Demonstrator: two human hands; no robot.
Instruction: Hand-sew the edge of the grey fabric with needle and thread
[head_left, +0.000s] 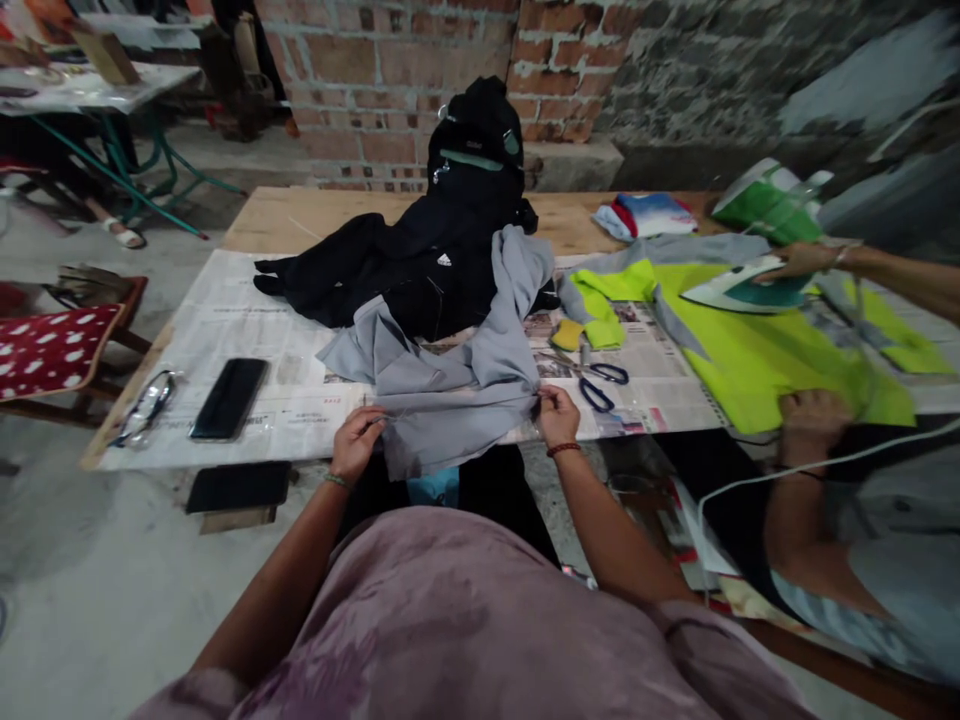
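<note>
A light grey piece of cloth (450, 385), probably part of a garment, lies bunched at the table's front edge and hangs a little over it. My left hand (358, 440) pinches its left edge between thumb and fingers. At the right edge of the same cloth, my right hand (557, 415) has its fingertips closed on the fabric. The front edge between both hands is stretched fairly straight. One strip of the grey cloth runs back over a black jacket (405, 260). Scissors with dark blue handles (598, 385) rest just right of my right hand.
Newspaper (292, 395) covers the wooden table. On it are a phone (230, 398), glasses (148, 405) and a yellow sponge-like block (568, 334). A black backpack (476, 140) stands behind. At right, another person's hand holds an iron (746, 287) on a neon-yellow garment (795, 350); its cord crosses nearby.
</note>
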